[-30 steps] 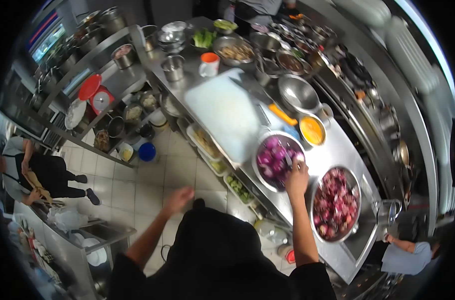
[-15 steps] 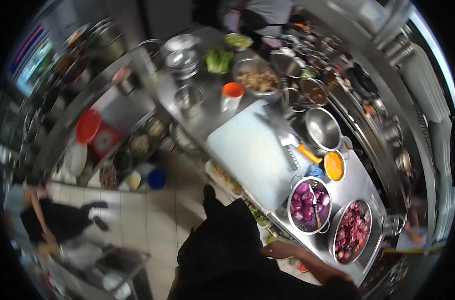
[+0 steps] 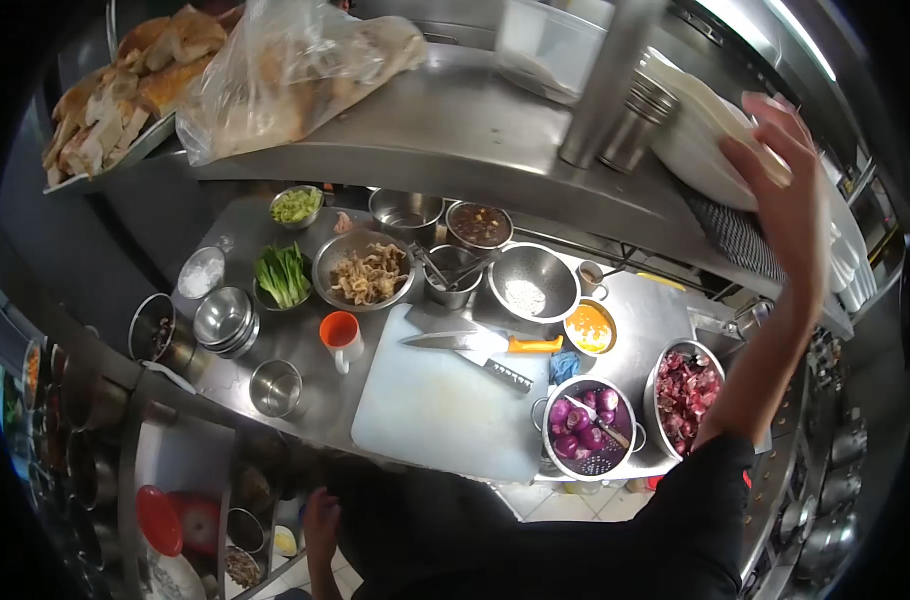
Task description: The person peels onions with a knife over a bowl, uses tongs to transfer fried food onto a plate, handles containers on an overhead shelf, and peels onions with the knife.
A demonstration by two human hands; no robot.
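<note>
My right hand [image 3: 780, 150] is raised to the shelf at the upper right. Its thumb and fingers are around the rim of a white dish [image 3: 700, 135], which rests on the shelf. Low beside my body hangs my left hand [image 3: 322, 515]; it is small in view, its fingers are unclear, and nothing shows in it. On the counter below lies a white cutting board [image 3: 445, 400] with an orange-handled knife [image 3: 485, 343] and a second blade on it. A colander [image 3: 593, 465] of peeled purple onions, with a small knife on top, stands at the board's right.
A plastic bag [image 3: 295, 80] and a tray of bread-like pieces [image 3: 135, 90] sit on the overhead shelf [image 3: 415, 150], beside a metal post [image 3: 610, 90]. Along the counter are an orange mug [image 3: 341, 335], several metal bowls and a bowl of onion skins [image 3: 687, 390].
My view has turned toward the counter and shelf. My right hand has risen from low by the counter's edge to the white dish. My left hand has come into view.
</note>
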